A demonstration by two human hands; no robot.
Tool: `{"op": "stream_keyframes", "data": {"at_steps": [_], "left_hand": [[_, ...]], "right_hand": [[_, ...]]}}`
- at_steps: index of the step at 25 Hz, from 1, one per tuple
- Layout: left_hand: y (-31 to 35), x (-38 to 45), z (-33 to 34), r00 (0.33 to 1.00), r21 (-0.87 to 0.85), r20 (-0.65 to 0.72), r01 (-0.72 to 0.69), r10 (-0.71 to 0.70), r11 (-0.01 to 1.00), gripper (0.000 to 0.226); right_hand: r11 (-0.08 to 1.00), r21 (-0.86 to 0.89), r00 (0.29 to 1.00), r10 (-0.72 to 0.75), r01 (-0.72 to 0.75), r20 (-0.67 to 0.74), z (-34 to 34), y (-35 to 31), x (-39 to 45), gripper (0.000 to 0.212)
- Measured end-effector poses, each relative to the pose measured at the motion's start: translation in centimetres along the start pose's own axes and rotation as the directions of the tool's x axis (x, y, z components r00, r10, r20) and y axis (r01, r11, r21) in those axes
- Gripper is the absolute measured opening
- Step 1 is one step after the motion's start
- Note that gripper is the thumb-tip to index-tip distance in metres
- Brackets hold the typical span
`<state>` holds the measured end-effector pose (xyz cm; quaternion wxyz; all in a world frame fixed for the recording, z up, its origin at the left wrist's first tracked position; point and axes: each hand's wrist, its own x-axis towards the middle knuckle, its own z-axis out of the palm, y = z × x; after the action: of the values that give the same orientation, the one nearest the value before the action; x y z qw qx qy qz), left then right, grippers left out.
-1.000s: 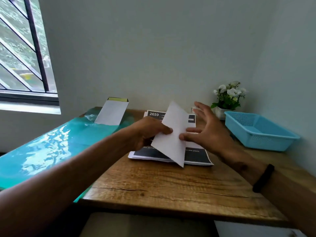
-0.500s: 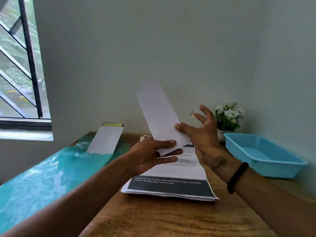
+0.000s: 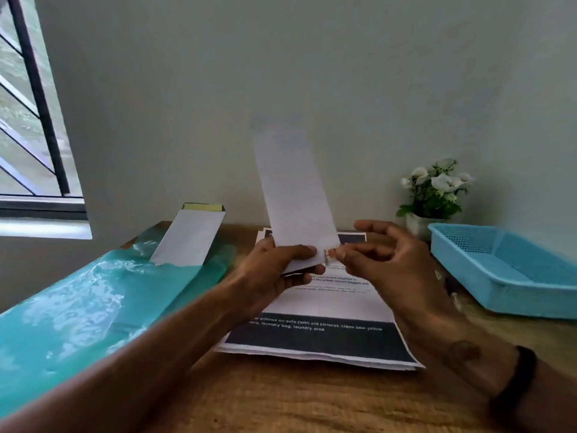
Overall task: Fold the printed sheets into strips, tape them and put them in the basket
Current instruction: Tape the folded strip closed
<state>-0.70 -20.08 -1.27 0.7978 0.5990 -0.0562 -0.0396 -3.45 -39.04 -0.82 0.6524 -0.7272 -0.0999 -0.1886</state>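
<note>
Folded strip (image 3: 293, 195) held upright over the surface (image 3: 281, 398), right hand now at its lower edge.

Since half a second ago the right hand (image 3: 390, 264) has closed in, fingertips pinching a small bit of tape (image 3: 327, 254) against the strip's lower right corner. Left hand (image 3: 274, 270) grips the strip's bottom end. Printed sheets (image 3: 327, 335) lie stacked beneath. Blue basket (image 3: 512, 270) sits well right; flower pot (image 3: 434, 195) behind it; another strip (image 3: 190, 235) lies on teal plastic (image 3: 78, 310), left.

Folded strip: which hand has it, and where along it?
The left hand grips the folded strip at its bottom end, held upright. The right hand pinches a small bit, probably tape, at the strip's lower right edge.
</note>
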Motion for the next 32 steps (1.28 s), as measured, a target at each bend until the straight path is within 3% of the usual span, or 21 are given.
{"op": "stream_keyframes", "data": {"at_steps": [4,8,14,32], "left_hand": [[-0.3,-0.3,0.5,0.999,0.025,0.031,0.01,-0.011,1.0,0.026],[-0.2,-0.4,0.8,0.998,-0.068,0.063,0.013,-0.009,0.998,0.038],[-0.4,-1.1,1.5,0.996,-0.14,0.067,-0.045,0.054,0.989,0.029],[-0.9,-1.3,1.7,0.988,-0.113,0.072,-0.127,0.135,0.986,0.031]], "right_hand": [[0.999,0.035,0.999,0.01,-0.008,-0.045,0.0,0.5,0.0,0.048],[0.998,0.068,0.994,0.001,0.006,-0.11,-0.1,0.8,0.0,0.041],[0.996,0.044,0.981,-0.072,0.081,-0.178,0.1,0.8,-0.2,0.035],[0.986,-0.072,0.975,-0.161,0.151,-0.152,0.0,1.3,-0.1,0.033]]}}
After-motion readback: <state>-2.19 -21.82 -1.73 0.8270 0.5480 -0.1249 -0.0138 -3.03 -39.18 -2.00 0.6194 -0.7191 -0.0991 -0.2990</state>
